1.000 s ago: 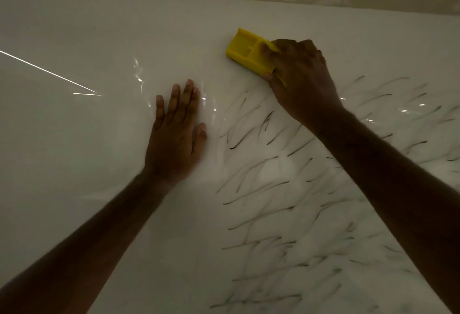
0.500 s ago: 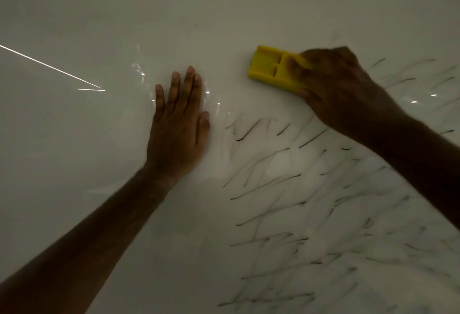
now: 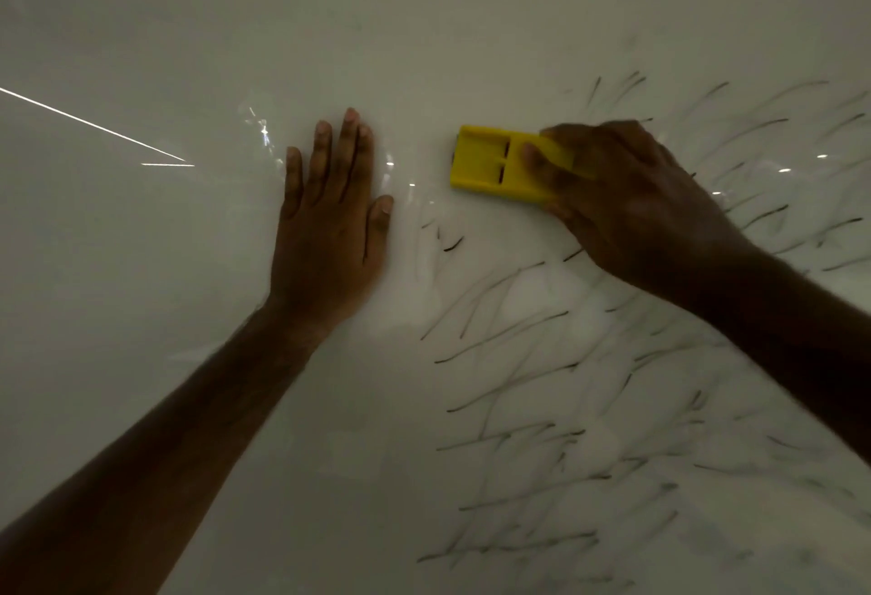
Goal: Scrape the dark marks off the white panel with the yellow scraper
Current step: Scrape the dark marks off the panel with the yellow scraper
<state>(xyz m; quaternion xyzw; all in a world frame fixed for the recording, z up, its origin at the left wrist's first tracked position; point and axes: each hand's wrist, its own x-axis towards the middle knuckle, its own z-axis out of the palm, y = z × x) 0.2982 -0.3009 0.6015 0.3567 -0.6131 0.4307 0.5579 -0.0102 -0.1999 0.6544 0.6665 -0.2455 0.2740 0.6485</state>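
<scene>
- While the lighting is dim and parts of the view are blurring, the white panel [image 3: 141, 311] is filling nearly the whole head view, its glossy surface showing bright streaks of reflected light at the left.
- The right hand [image 3: 631, 203] is gripping the yellow scraper [image 3: 490, 163]; its grip is curling round the right end of the tool, with the thumb lying on the top face and the fingers wrapping the near edge.
- The scraper is lying flat against the panel, its free end pointing left, just right of centre in the upper half of the view. Two dark slots are showing on its top face.
- The left hand [image 3: 330, 222] is resting palm-down on the panel, fingers straight and close together, thumb held slightly out. It is sitting near the scraper's left end but apart from it.
- The dark marks [image 3: 518, 382] are running as thin slanted strokes across the right side of the panel, below and to the right of the scraper; a few short strokes are lying between the two hands.
- The panel to the left of the left hand is showing no strokes.
</scene>
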